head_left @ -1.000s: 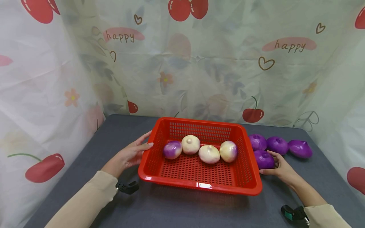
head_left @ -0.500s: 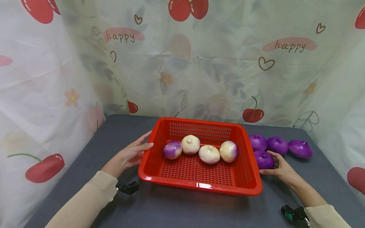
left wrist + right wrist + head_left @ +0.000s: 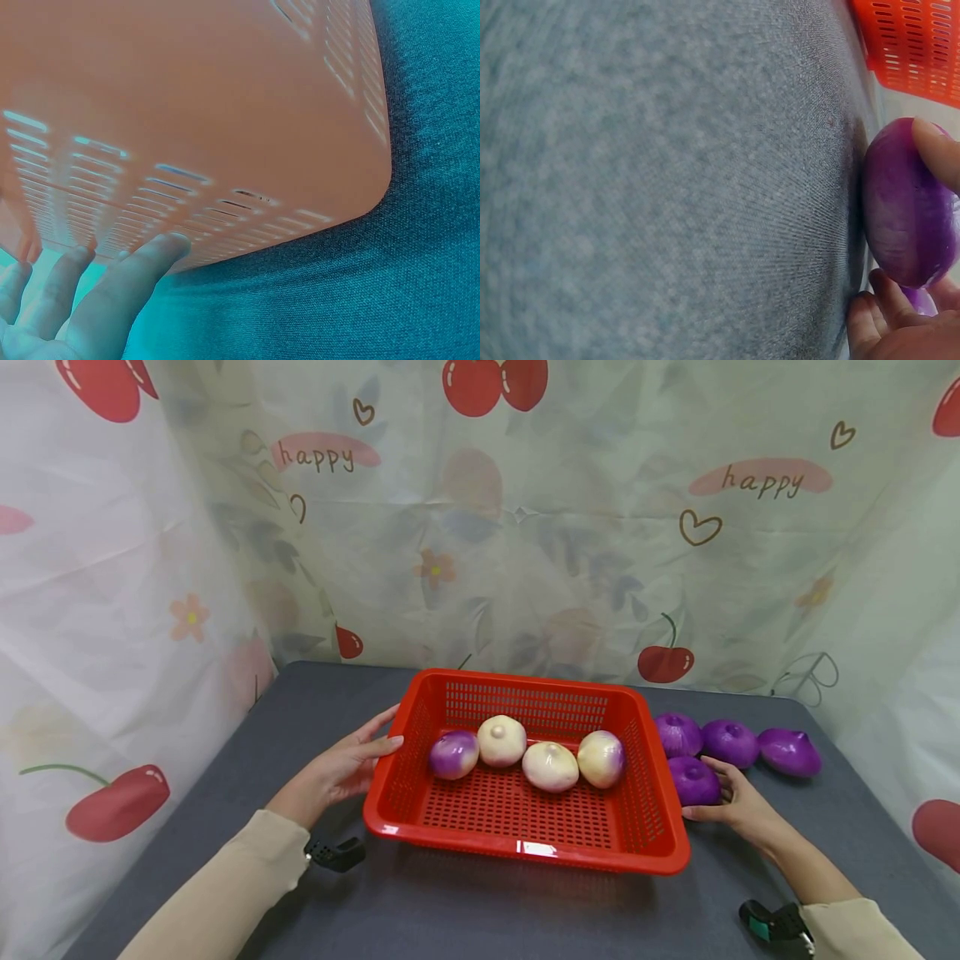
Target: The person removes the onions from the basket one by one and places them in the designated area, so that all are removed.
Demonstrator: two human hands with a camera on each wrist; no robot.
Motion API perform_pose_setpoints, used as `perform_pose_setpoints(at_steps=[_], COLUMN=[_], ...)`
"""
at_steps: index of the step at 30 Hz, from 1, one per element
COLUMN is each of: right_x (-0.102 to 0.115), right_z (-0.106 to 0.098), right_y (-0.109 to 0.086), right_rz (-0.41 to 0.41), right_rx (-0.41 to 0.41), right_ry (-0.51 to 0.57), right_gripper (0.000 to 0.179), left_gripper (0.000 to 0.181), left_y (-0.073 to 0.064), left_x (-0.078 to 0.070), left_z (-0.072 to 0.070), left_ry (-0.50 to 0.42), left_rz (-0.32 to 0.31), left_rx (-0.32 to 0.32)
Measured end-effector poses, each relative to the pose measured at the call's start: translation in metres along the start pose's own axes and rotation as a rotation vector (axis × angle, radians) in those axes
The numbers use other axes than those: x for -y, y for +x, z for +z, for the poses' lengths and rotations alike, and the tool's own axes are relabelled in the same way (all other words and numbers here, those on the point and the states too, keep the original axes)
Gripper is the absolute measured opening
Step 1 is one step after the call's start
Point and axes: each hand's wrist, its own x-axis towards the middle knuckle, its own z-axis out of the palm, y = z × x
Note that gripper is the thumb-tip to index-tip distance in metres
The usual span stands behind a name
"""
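Observation:
A red slotted plastic basket stands on the grey table. My left hand rests at its left end, thumb at the rim. In the left wrist view, fairly straight fingers touch or lie close to the slotted wall. Inside sit several glossy, turnip-like vegetables, white with purple tints. Just right of the basket, my right hand grips a purple onion from its right side. The right wrist view has the thumb on one side of the onion and fingers on the other.
Behind the gripped onion lie a ridged purple onion, another purple onion and a pointed one farther right. The grey cloth-covered table ends at a printed curtain at the back and sides.

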Motion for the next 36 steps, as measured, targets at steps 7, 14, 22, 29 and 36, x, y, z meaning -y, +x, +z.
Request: perform_pose_setpoints(at_steps=[7, 14, 22, 29, 36], right_x=[0.0, 0.001, 0.001, 0.013, 0.065], right_z=[-0.001, -0.001, -0.002, -0.016, -0.047], right_y=[-0.001, -0.002, -0.003, -0.002, 0.008], right_rz=[-0.003, -0.008, 0.004, 0.014, -0.056], right_rx=[0.004, 0.007, 0.014, 0.029, -0.011], right_ry=[-0.004, 0.001, 0.029, 0.078, 0.033], right_gripper=[0.097, 0.097, 0.098, 0.088, 0.066], left_gripper=[0.071, 0.071, 0.069, 0.07, 0.07], left_y=[0.0, 0.001, 0.001, 0.001, 0.0], left_x=[-0.001, -0.001, 0.0, -0.001, -0.002], left_z=[0.001, 0.001, 0.001, 0.002, -0.001], left_ry=[0.008, 0.004, -0.008, -0.009, -0.016], left_rz=[0.005, 0.002, -0.005, -0.007, -0.009], left_rx=[0.001, 0.005, 0.017, 0.017, 0.028])
